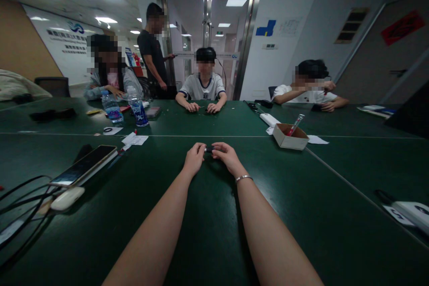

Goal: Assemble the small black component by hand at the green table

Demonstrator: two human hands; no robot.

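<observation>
A small dark object point(209, 149) with a shiny end spans the gap between my hands, just above the green table point(208, 196). My left hand point(195, 158) has its fingers pinched at the shiny left end. On the other side, my right hand point(228, 156) grips the dark end between thumb and fingers, and a silver bracelet point(244, 178) circles that wrist. Fingertips cover part of the object, so its exact kind cannot be made out.
Left of me lie a phone point(85, 165), a white case point(68, 199) and black cables. A small box point(291, 136) stands ahead to the right. Two bottles point(139, 109) are at the far left. Several people are around the far side, one seated person point(203, 87) opposite me.
</observation>
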